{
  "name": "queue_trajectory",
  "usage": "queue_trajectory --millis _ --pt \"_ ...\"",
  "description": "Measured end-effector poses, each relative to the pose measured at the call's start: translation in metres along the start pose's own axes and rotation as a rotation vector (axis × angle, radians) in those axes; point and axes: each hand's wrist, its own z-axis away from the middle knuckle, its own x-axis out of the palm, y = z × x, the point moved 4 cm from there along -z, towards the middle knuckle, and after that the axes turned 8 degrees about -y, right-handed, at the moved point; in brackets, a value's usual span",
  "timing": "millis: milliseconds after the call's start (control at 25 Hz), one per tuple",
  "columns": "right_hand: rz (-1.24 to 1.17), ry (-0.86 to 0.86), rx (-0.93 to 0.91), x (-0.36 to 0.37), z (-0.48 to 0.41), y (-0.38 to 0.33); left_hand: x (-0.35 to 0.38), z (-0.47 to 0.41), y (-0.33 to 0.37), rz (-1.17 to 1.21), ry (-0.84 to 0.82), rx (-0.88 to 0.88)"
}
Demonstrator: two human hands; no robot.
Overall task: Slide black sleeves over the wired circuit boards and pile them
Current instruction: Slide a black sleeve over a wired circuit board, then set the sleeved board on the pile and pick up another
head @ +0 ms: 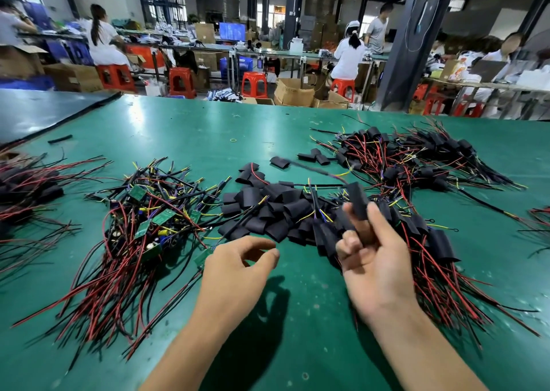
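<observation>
My right hand (pixel 375 259) is raised over the green table (pixel 190 128), thumb and fingers pinched on a sleeved board (pixel 358 200); its blurred wires trail up and left. My left hand (pixel 238 267) hovers low, fingers curled and apart, holding nothing, right beside a bare green board (pixel 203 256). A tangle of bare wired circuit boards (pixel 143 221) lies at left. Loose black sleeves (pixel 268 209) are heaped in the middle. Sleeved boards are piled at far right (pixel 416 158) and under my right hand (pixel 431 242).
Another bundle of sleeved boards (pixel 26 194) lies at the left edge. A dark mat (pixel 38 111) overlaps the table's far left corner. Beyond the table stand red stools (pixel 254 84), cardboard boxes (pixel 293 92), a dark pillar (pixel 412 42) and seated workers (pixel 349 52).
</observation>
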Motion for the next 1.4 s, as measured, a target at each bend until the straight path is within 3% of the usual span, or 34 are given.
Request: queue_trajectory --millis 120,360,480,600,800,880,1040,1200,1400 --pt "-0.129 0.068 -0.005 -0.006 0.002 -0.011 -0.006 0.000 -0.004 -0.329 0.039 -0.036" --pt "-0.106 0.036 0.077 0.001 0.011 0.005 -0.037 0.002 -0.005 -0.571 0.233 -0.120" --pt "-0.048 -0.014 0.057 0.001 0.012 0.004 -0.053 0.004 0.003 -0.564 0.343 -0.137" --pt "0.240 -0.118 0.028 0.005 0.013 0.012 -0.062 0.004 0.003 -0.612 0.353 -0.214" --pt "1.224 -0.274 -0.199 0.002 0.013 0.044 -0.065 0.002 -0.005 -0.607 0.349 -0.205" --pt "1.431 -0.308 -0.282 0.000 0.011 0.049 -0.067 0.000 -0.009 -0.560 0.365 -0.163" --pt "1.468 -0.338 -0.322 0.000 0.007 0.053 -0.067 -0.003 -0.014 -0.511 0.362 -0.143" --pt "1.465 -0.330 -0.323 -0.001 0.006 0.052 -0.052 -0.005 -0.011 -0.481 0.283 0.056" --pt "1.578 -0.420 -0.343 0.000 0.005 0.057 -0.039 -0.011 -0.027 -0.779 0.056 -0.043"
